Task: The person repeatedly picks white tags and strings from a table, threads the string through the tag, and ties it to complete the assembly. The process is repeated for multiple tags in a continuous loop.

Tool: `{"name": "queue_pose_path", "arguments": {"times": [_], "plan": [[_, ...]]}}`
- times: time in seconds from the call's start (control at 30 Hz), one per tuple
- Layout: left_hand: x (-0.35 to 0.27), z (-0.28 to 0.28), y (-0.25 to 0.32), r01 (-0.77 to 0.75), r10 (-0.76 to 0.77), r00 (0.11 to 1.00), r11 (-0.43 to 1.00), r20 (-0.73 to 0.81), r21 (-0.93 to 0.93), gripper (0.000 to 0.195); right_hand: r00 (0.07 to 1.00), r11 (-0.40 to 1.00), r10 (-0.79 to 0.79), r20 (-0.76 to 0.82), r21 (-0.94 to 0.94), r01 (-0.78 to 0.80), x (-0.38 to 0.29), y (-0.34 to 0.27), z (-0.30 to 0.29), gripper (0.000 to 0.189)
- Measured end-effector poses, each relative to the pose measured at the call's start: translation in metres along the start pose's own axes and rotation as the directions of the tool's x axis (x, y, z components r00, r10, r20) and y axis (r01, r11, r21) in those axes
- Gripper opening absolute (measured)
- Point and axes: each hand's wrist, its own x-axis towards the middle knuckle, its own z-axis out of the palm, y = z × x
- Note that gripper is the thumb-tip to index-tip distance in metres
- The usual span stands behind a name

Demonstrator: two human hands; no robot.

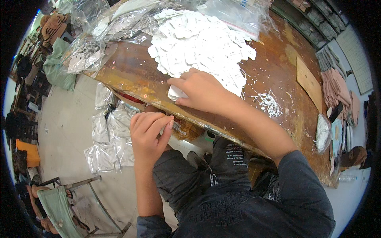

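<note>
My right hand (202, 89) reaches over the wooden table and is closed around a small stack of white tags (176, 92), thumb at the near side and fingers at the far side. Just beyond it spreads a large heap of white card hang tags (193, 44), several bearing print, with thin strings along its right side. My left hand (150, 132) is raised in front of the table edge, fingers curled and thumb tip near the index fingertip. Nothing shows between those fingertips.
The worn wooden table (273, 59) carries a bundle of white tag strings (269, 104), clear plastic bags (232, 17) and a flat brown board (309, 83). Plastic-wrapped garments (116, 134) lie on the floor to the left. A metal-framed chair (95, 190) stands at lower left, with a person's limbs beside it.
</note>
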Motion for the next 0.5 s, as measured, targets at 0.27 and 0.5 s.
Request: {"name": "queue_pose_path", "arguments": {"times": [0.27, 0.5], "plan": [[0.000, 0.001, 0.011, 0.367, -0.409, 0.905, 0.890, -0.118, -0.271, 0.015, 0.972, 0.998, 0.007, -0.235, 0.058, 0.006, -0.009, 0.011, -0.027, 0.053], [0.010, 0.036, 0.043, 0.522, -0.542, 0.774, 0.252, 0.328, -0.815, 0.045, 0.941, 0.959, -0.247, -0.230, 0.082, 0.272, -0.064, -0.019, -0.014, 0.066]]}}
